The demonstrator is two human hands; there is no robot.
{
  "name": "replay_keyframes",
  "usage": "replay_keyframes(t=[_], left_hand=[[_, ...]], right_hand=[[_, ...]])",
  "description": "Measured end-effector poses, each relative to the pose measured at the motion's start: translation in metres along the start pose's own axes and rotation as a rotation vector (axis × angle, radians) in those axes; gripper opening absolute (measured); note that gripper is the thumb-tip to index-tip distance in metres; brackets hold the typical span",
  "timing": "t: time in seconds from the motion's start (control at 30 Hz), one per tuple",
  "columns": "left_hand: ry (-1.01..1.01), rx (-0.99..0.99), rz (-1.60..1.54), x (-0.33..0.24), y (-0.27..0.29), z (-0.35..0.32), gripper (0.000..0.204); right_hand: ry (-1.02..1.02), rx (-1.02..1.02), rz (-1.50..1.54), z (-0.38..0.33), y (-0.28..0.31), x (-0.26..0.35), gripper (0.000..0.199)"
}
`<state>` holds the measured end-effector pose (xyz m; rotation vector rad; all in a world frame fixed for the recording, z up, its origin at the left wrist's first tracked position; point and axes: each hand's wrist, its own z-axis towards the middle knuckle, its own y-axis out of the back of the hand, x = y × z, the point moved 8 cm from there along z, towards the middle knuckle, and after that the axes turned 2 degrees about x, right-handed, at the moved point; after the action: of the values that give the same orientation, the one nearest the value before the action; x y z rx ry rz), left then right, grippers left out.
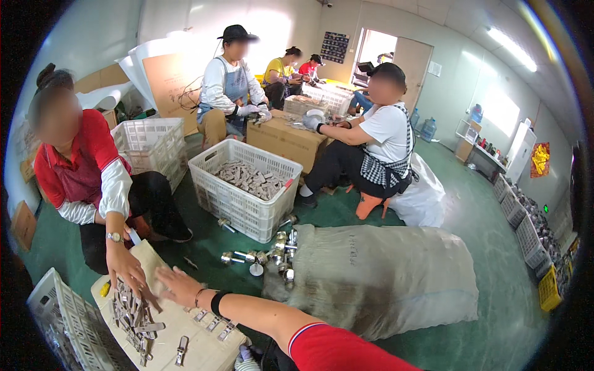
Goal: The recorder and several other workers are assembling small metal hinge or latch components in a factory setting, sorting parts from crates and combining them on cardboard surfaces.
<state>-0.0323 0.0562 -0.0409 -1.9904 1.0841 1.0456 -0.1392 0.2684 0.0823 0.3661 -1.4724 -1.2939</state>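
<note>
Just leftward and body-side of the loosely spread, seemingly empty right hand (177, 287) lies one heap of metal clips (132, 314), long axis crosswise to its fingers; left hand not discernible.

Small silvery metal clips (133, 316), each a narrow, elongated piece, lie in a loose heap toward the left part of a beige cardboard surface (206, 355). They overlap at many angles, some crossing over others, and a few spill from the heap's near end. One separate clip (180, 350) lies flat by itself to the right of that end, its length pointing roughly toward the camera. Along the right edge, a short row of clips (213, 323) sits side by side, slanted alike and slightly apart.
</note>
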Motion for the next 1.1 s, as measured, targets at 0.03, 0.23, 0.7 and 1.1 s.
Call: replay_keyframes(t=[0.03,0.23,0.7,1.1], left_hand=[[-0.01,-0.008,0.024,-0.003,-0.003,-0.002,0.043],[0.027,0.026,-0.104,0.019,-0.013,0.008,0.037],[-0.043,-0.106,-0.037,0.015,0.012,0.011,0.039],[-0.089,-0.06,-0.229,-0.01,-0.002,0.004,0.026]], right_hand=[[-0.054,-0.101,-0.01,-0.004,0.015,-0.02,0.061],[-0.485,-0.408,0.034,-0.063,0.093,-0.134,0.053],[-0.524,-0.11,-0.045,-0.073,0.072,-0.13,0.057],[-0.343,-0.333,0.173,-0.036,0.086,-0.131,0.045]])
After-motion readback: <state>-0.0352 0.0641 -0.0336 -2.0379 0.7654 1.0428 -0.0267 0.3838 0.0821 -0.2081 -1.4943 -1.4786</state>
